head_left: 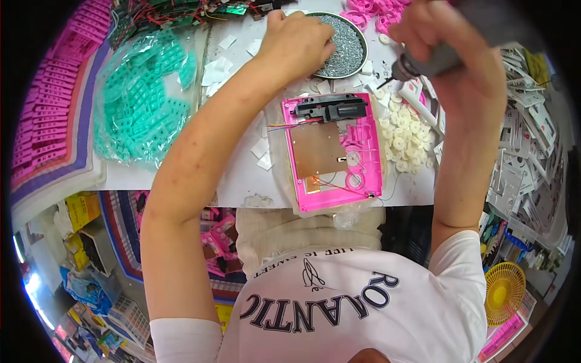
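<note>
My left hand [298, 43] is at the left rim of a round metal bowl [365, 54] full of small silvery screws [344, 51]. Its fingers curl in over the screws, and whatever they pinch is hidden. Up at the right, my right hand [451, 36] grips a dark electric screwdriver [408, 68], blurred by motion, its thin bit pointing left. Below and between the hands lies an open pink plastic casing [376, 145]. Inside it sit a black mechanism [331, 109] at the far end, a brown circuit board [316, 150] and thin coloured wires.
A bag of turquoise plastic parts [145, 97] lies left, beside stacked pink pieces [54, 91]. Cream plastic discs [407, 138] are heaped right of the casing. White panels [523, 127] pile up far right. Circuit boards with wires [163, 15] and pink parts [387, 15] line the back.
</note>
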The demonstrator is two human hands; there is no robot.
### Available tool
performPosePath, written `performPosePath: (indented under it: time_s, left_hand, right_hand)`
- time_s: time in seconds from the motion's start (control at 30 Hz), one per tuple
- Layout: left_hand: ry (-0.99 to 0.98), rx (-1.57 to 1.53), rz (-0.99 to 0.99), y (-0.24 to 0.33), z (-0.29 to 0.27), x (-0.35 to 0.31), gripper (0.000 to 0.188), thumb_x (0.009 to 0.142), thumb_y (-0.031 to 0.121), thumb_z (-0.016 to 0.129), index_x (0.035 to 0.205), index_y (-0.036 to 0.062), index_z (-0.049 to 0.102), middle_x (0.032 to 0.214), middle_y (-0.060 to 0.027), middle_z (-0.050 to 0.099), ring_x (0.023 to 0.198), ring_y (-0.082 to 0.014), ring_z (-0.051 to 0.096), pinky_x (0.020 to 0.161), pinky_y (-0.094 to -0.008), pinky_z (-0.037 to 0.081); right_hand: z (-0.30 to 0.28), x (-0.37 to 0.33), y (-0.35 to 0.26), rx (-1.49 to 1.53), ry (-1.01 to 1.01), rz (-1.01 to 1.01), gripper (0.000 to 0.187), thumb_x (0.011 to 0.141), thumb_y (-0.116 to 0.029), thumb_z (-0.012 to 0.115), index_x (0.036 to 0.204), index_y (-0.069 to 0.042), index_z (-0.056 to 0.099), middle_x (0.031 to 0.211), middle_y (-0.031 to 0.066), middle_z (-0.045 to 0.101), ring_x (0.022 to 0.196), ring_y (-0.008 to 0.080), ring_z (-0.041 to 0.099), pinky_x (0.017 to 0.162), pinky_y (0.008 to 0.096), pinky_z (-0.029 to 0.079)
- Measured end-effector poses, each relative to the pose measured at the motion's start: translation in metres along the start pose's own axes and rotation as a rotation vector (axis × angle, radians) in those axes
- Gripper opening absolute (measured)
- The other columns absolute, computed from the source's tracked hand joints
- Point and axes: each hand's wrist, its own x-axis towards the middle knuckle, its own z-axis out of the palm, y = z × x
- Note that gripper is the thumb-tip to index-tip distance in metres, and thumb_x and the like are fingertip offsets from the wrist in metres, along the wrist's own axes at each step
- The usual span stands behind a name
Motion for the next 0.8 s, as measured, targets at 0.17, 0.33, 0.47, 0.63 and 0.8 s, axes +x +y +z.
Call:
performPosePath:
  time_s: [0.17,0.33,0.47,0.63,0.8]
  left_hand:
    - [0.016,0.077,-0.001,-0.005,0.003,0.004,0.022,0.085,0.029,0.074,0.079,0.0084,0.075,0.079,-0.0102,0.072,0.082,-0.0315,0.07,0.09,-0.0501,0.044]
    - [0.224,-0.079,0.065,0.024,-0.038,-0.02,0.02,0.086,0.03,0.076,0.093,0.0102,0.076,0.09,-0.0074,0.073,0.092,-0.0226,0.067,0.094,-0.0445,0.038]
    - [0.259,-0.367,0.111,0.076,-0.06,-0.072,0.001,0.087,0.015,0.073,0.087,0.0139,0.073,0.082,-0.0001,0.07,0.085,-0.0208,0.064,0.09,-0.0463,0.034]
    - [0.158,-0.69,-0.048,0.096,-0.068,-0.093,0.005,0.085,0.012,0.075,0.09,0.0125,0.075,0.076,0.0004,0.068,0.074,-0.0188,0.062,0.087,-0.0398,0.034]
    - [0.114,-0.676,-0.058,0.094,-0.069,-0.095,0.007,0.083,0.012,0.077,0.089,0.0125,0.074,0.075,0.0009,0.068,0.072,-0.0177,0.061,0.086,-0.0389,0.033]
  right_hand:
    - [-0.001,-0.001,0.031,-0.105,0.144,-0.091,0.041,0.089,-0.011,0.071,0.126,0.002,0.057,0.081,0.0062,0.063,0.069,0.0147,0.06,0.065,0.0318,0.048]
    - [-0.024,-0.021,0.027,0.017,-0.026,-0.173,0.05,0.093,-0.016,0.066,0.137,0.0,0.05,0.085,0.0067,0.064,0.073,0.0169,0.06,0.078,0.0368,0.054]
    - [-0.032,-0.043,0.025,0.199,-0.288,-0.314,0.051,0.104,-0.027,0.053,0.151,-0.007,0.044,0.079,-0.0031,0.051,0.073,0.0116,0.048,0.082,0.036,0.046]
    - [-0.034,-0.043,0.021,0.162,-0.55,-0.316,0.046,0.106,-0.028,0.053,0.149,-0.014,0.044,0.074,-0.005,0.049,0.068,0.011,0.046,0.08,0.0334,0.046]
    - [-0.018,-0.045,0.021,0.132,-0.469,-0.328,0.042,0.104,-0.024,0.053,0.144,-0.013,0.046,0.073,-0.0035,0.047,0.067,0.0118,0.045,0.077,0.0347,0.047]
